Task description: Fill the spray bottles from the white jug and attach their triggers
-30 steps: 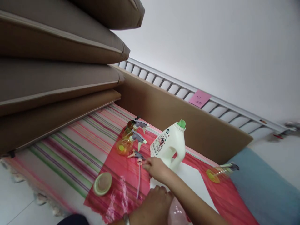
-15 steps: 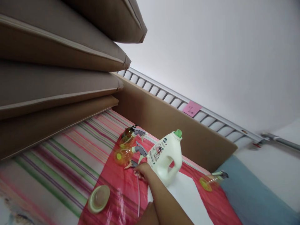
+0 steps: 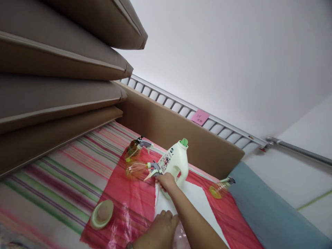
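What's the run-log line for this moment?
right hand: holding spray head | left hand: holding clear bottle | white jug: standing beyond right hand

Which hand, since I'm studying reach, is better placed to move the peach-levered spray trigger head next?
Probably the right hand: it grips that spray trigger head, near the white jug. The left hand is farther off, at the clear bottle.
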Demonstrator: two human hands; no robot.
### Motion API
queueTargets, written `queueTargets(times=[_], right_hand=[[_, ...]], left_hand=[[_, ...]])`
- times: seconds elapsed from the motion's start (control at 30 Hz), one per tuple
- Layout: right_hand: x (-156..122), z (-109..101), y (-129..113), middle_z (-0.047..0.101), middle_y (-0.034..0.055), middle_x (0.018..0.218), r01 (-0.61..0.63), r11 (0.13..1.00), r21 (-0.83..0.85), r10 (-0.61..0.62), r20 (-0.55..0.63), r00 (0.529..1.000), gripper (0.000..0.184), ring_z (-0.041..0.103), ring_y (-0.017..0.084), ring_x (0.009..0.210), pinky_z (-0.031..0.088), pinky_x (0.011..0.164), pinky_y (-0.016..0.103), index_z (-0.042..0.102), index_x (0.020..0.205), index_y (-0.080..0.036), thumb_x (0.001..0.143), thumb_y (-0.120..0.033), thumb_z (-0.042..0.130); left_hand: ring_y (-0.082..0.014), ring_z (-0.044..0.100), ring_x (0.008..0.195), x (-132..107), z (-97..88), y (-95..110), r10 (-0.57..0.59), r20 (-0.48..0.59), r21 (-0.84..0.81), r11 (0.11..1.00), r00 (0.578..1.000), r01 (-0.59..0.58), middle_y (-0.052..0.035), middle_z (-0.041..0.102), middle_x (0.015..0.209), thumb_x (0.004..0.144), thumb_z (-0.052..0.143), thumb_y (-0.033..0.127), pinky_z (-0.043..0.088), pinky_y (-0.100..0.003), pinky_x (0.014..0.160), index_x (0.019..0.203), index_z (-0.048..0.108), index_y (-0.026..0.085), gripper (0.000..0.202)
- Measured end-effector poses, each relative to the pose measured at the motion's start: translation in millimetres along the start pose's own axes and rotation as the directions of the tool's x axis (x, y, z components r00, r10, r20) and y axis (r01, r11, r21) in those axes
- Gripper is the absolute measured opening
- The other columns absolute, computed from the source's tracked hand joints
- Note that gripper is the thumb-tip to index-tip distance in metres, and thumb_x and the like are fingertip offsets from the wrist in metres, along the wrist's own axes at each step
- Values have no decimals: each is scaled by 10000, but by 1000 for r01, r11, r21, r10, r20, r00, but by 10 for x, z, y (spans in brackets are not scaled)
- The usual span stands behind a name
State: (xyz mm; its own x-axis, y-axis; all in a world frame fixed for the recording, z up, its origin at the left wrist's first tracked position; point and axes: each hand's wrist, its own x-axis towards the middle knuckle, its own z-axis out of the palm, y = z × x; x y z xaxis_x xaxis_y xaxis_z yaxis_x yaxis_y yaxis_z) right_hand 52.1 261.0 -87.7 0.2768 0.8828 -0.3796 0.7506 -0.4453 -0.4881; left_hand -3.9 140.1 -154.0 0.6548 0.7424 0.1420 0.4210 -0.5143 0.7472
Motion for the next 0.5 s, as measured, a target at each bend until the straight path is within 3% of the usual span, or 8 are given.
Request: queueTargets(times=[0.17, 0.3, 0.4, 0.5], right_hand=[[-183, -35, -44, 638, 0, 802, 128, 992, -2, -128, -120, 984, 216, 599, 109, 655, 517, 600, 275, 609, 861, -139, 871, -346, 546], [-401, -105, -140, 589, -43, 650, 270, 959, 80, -242, -259, 935, 206, 540, 83, 532, 471, 521, 238, 581, 746, -150, 853, -326, 567], [-641, -322, -102, 530, -66, 504, 400, 896, 193, -310, -375, 874, 174, 490, 100, 430, 410, 435, 238, 549, 708, -169, 783, -314, 608], [-942, -701, 120, 553, -49, 523, 549, 781, 299, -347, -523, 778, 215, 517, 131, 472, 425, 455, 258, 539, 757, -187, 723, -386, 614]], left_hand=[[-325, 501, 1028, -113, -56, 47, 36, -52, 14, 999, 998, -35, -132, 539, 1158, 628, 676, 374, 397, -437, 889, 1195, 450, 186, 639], [-327, 514, 1003, -124, -116, 52, 39, -47, 17, 999, 998, -38, -137, 548, 1139, 624, 681, 377, 412, -438, 873, 1201, 446, 182, 653], [-318, 517, 1008, -135, -118, 45, 46, -69, -9, 999, 997, -47, -118, 548, 1129, 626, 679, 363, 422, -422, 865, 1207, 442, 213, 645], [-303, 524, 971, -154, -130, 61, 5, -98, -79, 997, 995, -13, -92, 549, 1083, 530, 737, 402, 439, -387, 822, 1131, 479, 231, 676]])
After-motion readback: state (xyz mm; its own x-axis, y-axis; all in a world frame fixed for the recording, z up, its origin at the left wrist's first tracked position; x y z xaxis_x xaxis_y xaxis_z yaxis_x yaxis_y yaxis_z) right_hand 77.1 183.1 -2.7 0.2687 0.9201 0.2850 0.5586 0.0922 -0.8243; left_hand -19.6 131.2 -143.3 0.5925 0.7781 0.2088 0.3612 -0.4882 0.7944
